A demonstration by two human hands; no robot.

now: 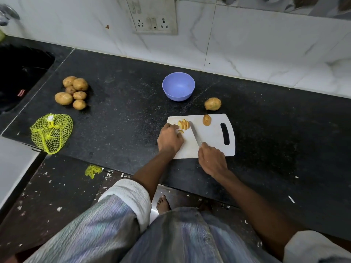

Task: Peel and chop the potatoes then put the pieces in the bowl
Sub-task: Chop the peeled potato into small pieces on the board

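— Your left-hand fingers (179,130) curl onto the potato slices (184,124) on the cutting board (209,133); your right hand (212,160) grips the knife (195,134).
— The risk?
— Blade near fingertips — one slip cuts. Skin looks unpeeled, the bowl (178,86) empty. Dark speckled surface (123,111), marble wall, sink left.

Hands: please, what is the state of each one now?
Left hand: fingers hold the potato slices on the board.
Right hand: grips the knife.
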